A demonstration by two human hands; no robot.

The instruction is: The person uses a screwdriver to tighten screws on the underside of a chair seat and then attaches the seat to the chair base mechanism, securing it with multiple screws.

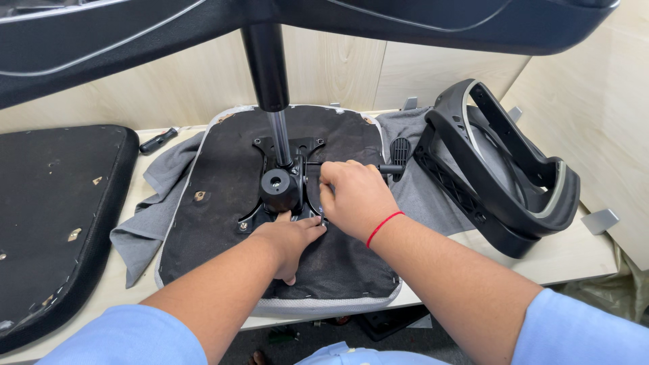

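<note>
An upturned chair seat with black fabric underside lies on the bench. A black metal tilt mechanism is mounted on it, with a gas lift cylinder standing up from it. My left hand presses flat on the seat just below the mechanism's near edge. My right hand is closed on a small tool or fastener at the plate's near right corner; what it grips is hidden. A black lever handle sticks out to the right.
Grey cloth lies under the seat. A second black seat pad rests at left. Two black armrests are stacked at right. A screwdriver lies at the back left. A chair base hangs overhead. A wooden wall stands behind.
</note>
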